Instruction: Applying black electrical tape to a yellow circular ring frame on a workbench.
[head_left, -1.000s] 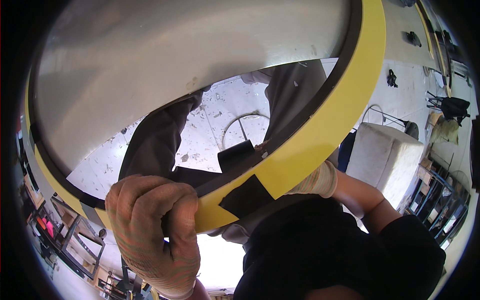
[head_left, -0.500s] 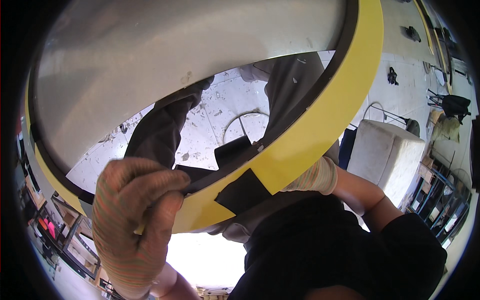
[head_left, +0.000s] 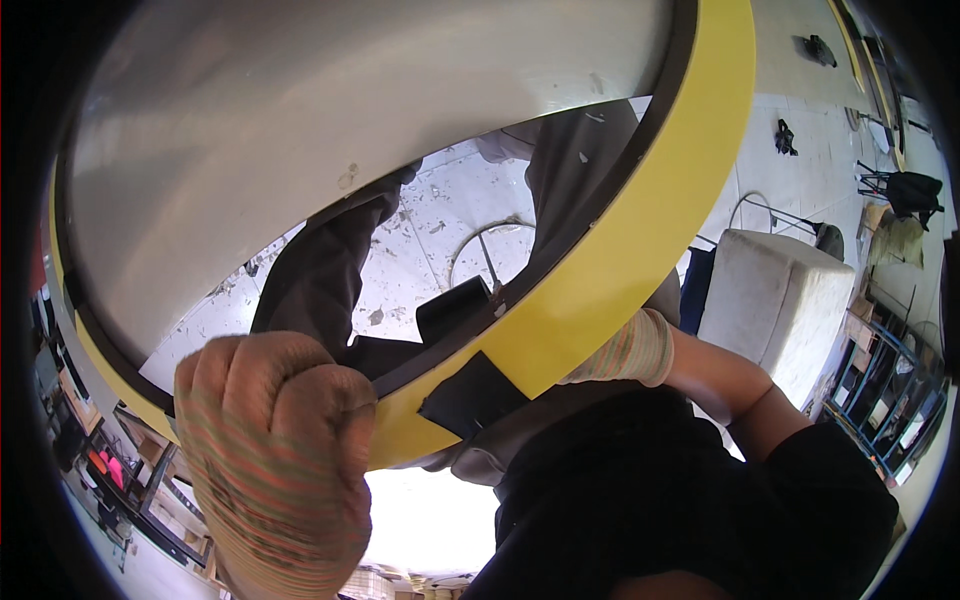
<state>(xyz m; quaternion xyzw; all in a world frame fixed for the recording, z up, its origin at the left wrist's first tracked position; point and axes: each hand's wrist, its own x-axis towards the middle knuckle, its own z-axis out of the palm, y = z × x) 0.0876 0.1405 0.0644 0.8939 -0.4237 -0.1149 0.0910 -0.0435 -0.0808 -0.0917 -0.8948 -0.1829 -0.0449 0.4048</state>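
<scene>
A large curved rim with a yellow outer face and a dark inner edge sweeps around in front of my body. Across its near part runs a square black patch. A smooth grey panel fills the far part of the ring, leaving an opening on the near side. My left hand, in a striped knitted glove, is closed over the rim left of the patch. Behind the yellow face, right of the patch, is my gloved right hand; the rim hides its fingers.
Through the opening show my dark trouser legs and a pale floor strewn with scraps. A white block-shaped seat stands at the right, near a blue metal rack. Beyond it is a black folding stool.
My left hand has curled its raised fingers down into a closed grip on the rim. The rim has shifted slightly left and downward. My right hand stays almost in place.
</scene>
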